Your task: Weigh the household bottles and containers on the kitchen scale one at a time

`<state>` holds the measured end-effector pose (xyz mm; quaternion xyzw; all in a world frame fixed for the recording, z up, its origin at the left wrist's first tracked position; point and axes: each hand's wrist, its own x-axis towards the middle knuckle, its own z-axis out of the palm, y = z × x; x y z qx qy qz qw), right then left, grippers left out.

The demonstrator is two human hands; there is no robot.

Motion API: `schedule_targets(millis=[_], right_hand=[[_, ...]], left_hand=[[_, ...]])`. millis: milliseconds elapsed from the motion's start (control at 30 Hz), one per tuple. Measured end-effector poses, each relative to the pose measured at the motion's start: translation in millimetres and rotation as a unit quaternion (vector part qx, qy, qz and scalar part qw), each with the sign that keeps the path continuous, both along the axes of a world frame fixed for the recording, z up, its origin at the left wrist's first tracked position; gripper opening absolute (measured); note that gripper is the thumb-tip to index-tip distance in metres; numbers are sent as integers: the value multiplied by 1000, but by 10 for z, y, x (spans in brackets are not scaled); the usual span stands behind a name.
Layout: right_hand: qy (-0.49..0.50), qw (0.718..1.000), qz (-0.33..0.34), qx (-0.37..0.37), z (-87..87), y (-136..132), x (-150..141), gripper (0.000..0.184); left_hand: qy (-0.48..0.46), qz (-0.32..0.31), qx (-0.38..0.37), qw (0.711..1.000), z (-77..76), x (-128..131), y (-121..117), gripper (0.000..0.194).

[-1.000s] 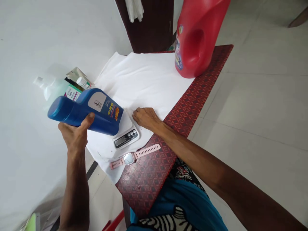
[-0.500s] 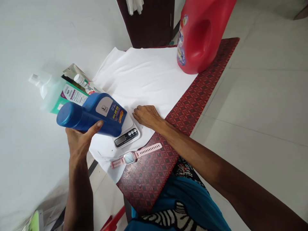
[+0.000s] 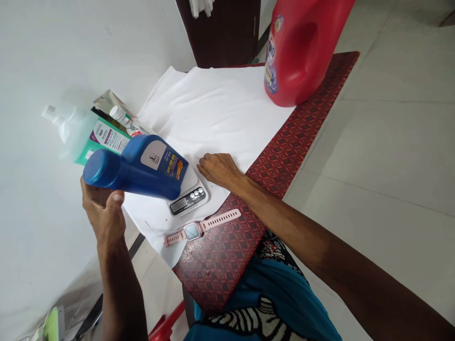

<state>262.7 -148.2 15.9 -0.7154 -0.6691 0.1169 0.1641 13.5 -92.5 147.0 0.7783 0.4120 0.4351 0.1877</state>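
Note:
My left hand [image 3: 103, 213] grips a blue bottle [image 3: 137, 166] near its capped end, holding it tilted over a small white digital scale [image 3: 188, 192]; whether the bottle's base touches the scale I cannot tell. My right hand [image 3: 217, 169] rests on the white cloth [image 3: 213, 113] just right of the scale, fingers loosely curled with nothing in them. A pink smartwatch [image 3: 199, 228] lies flat in front of the scale, partly on the cloth.
A big red detergent jug [image 3: 302, 47] stands at the far right of the red patterned table [image 3: 227, 255]. A clear green pump bottle [image 3: 85, 135], a small white bottle [image 3: 119, 115] and a box sit by the white wall at left. Tiled floor lies to the right.
My left hand has slid back toward the bottle's cap end, and the bottle has settled lower toward the scale. My right hand has stayed in place.

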Motion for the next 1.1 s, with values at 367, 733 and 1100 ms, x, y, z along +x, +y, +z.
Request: schedule_targets(millis=[367, 733, 1100], right_hand=[[-5, 1000, -6, -11, 13, 8, 6, 49], [-2, 999, -20, -28, 41, 9, -15, 47], [-20, 999, -34, -22, -32, 44, -26, 48]], left_hand=[[-104, 88, -43, 990, -307, 215, -116, 51], [-178, 193, 29, 964, -358, -435, 288, 51], [-167, 177, 13, 970, -626, -468, 891, 70]])
